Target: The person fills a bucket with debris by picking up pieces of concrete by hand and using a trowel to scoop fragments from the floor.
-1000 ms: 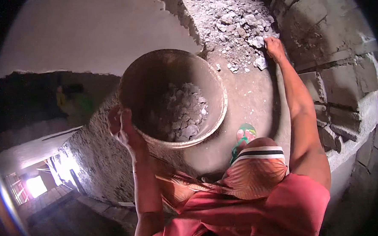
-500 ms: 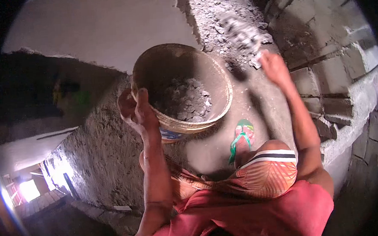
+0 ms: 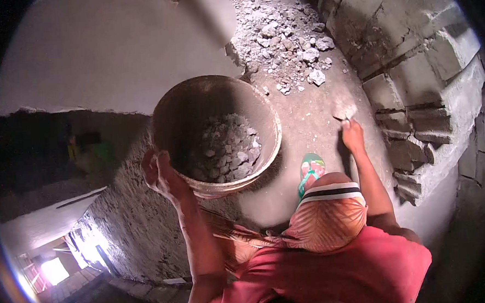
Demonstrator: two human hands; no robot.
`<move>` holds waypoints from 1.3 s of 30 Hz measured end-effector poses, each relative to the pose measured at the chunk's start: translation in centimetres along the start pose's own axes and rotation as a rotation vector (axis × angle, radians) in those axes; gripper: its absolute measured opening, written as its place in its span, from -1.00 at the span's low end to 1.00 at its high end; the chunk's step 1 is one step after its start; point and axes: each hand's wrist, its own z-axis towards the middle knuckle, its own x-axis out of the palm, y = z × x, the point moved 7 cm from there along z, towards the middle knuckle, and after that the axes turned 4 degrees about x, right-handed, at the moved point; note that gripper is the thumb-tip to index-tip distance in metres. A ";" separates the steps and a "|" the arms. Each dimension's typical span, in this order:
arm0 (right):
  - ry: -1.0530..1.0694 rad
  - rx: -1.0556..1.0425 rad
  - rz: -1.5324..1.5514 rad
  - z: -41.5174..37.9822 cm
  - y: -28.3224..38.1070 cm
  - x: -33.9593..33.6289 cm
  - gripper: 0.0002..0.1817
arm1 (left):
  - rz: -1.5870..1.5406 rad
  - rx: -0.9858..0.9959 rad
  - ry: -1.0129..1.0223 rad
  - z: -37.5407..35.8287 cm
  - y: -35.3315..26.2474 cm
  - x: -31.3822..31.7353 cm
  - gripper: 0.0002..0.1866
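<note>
A wide bucket (image 3: 274, 130) stands tilted toward me, with grey rubble (image 3: 229, 152) lying at its bottom. My left hand (image 3: 164, 175) is closed on the bucket's near left rim. Right of the bucket, my right hand (image 3: 353, 136) is closed round the handle end of a small tool (image 3: 346, 113), whose blade is blurred and looks like a trowel. The tool is low over the bare floor, apart from the bucket.
Loose broken rubble (image 3: 294, 44) covers the floor ahead. A stepped block structure (image 3: 416, 109) rises on the right. A rough wall (image 3: 130, 212) stands at the left. My foot in a green sandal (image 3: 312, 167) is below the bucket's right side.
My right hand has drawn the tool back from the rubble, toward me. The blade carried rubble before and now shows no heap. The bucket appears slightly lower and further left in view.
</note>
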 end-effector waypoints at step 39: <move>0.315 -0.018 0.393 19.5 14.8 3.1 -0.64 | 0.045 0.095 0.001 -0.2 -1.0 1.4 -0.64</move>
